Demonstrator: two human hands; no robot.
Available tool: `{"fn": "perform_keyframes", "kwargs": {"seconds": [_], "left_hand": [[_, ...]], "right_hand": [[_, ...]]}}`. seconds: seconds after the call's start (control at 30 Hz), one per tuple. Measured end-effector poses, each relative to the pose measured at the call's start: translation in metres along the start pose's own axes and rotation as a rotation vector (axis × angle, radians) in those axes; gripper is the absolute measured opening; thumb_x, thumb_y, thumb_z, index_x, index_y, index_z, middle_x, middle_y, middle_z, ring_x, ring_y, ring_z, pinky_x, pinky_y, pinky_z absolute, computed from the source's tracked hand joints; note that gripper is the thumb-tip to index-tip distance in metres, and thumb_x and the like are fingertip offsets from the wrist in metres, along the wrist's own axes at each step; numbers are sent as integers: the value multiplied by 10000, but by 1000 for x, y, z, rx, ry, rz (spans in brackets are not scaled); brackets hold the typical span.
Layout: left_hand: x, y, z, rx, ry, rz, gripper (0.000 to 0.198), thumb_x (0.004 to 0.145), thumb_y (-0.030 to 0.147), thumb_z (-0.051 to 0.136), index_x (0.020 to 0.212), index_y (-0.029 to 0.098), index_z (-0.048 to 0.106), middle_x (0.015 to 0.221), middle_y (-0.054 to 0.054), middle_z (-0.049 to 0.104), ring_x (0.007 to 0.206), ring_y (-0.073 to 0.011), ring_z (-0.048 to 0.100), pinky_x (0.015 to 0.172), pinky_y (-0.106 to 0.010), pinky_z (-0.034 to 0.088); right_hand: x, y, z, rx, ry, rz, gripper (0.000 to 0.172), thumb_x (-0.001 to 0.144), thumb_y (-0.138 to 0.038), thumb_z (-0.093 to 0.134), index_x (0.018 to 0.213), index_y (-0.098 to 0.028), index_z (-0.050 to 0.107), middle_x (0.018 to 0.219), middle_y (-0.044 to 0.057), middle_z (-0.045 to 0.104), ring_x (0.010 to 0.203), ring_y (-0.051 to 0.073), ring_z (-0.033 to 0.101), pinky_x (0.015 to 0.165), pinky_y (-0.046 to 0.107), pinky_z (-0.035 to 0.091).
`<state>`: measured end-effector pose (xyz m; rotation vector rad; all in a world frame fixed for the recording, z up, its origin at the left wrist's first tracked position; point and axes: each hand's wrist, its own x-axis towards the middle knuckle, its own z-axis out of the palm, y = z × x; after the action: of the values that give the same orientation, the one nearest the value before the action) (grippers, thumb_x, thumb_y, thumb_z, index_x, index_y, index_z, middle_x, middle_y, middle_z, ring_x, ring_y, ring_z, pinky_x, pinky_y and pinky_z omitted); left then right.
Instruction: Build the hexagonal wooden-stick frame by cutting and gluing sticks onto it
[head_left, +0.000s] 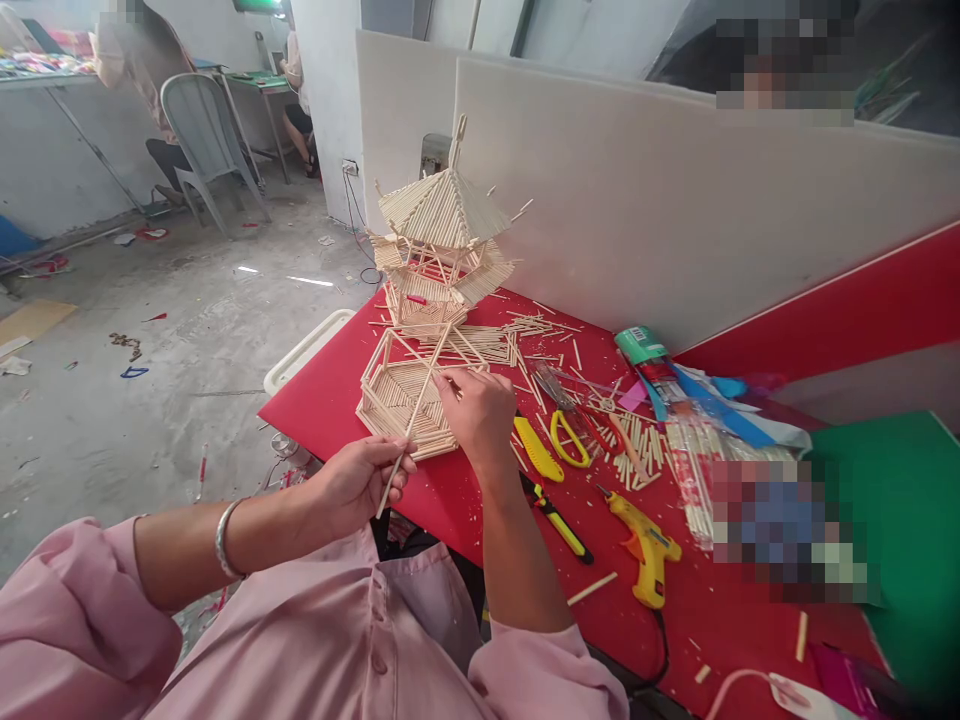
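A long thin wooden stick [418, 405] runs diagonally between my hands. My left hand [367, 475] pinches its lower end near the table's front edge. Farther up, my right hand [478, 412] is closed at the stick, its fingertips pressed together near the upper part. Below and behind the stick lies an octagonal frame of wooden sticks [390, 395] with a patterned base and raised bars. Behind that frame stands a tiered pagoda model [446, 210] of the same sticks, with a pointed roof.
On the red table [457, 510] lie loose sticks [536, 325], a yellow cutter [538, 450], yellow-handled scissors [568, 440], a black-and-yellow knife [562, 527] and a yellow glue gun [646, 545]. Bagged sticks [694, 480] lie right. A grey chair [206, 130] and people are at back left.
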<state>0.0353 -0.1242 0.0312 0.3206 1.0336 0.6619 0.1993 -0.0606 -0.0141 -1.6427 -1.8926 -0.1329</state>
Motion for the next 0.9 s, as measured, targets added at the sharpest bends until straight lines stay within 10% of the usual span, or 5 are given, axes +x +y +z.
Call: {"fn": "perform_keyframes", "kwargs": {"seconds": [0.4, 0.6, 0.9], "left_hand": [[1, -3, -8, -17, 23, 15, 156, 881, 51, 488, 784, 98, 601, 603, 5, 565, 401, -31, 441, 361, -130, 381], [-9, -6, -20, 107, -51, 291, 186, 756, 274, 742, 718, 121, 645, 590, 8, 591, 394, -34, 391, 336, -148, 307], [34, -56, -7, 447, -343, 194, 342, 737, 466, 736, 675, 140, 653, 450, 30, 506, 354, -46, 352, 364, -187, 242]], "right_hand": [[-1, -5, -2, 32, -24, 19, 203, 936, -348, 560, 889, -236, 723, 831, 32, 740, 825, 177, 636, 824, 322, 354], [-31, 12, -28, 50, 191, 135, 313, 965, -369, 486, 1149, -203, 677, 1144, 101, 683, 1075, 199, 604, 942, 332, 418], [-85, 97, -77, -243, -262, 503, 280, 916, -292, 505, 1065, -189, 718, 1043, 99, 719, 902, 236, 660, 725, 321, 460]]}}
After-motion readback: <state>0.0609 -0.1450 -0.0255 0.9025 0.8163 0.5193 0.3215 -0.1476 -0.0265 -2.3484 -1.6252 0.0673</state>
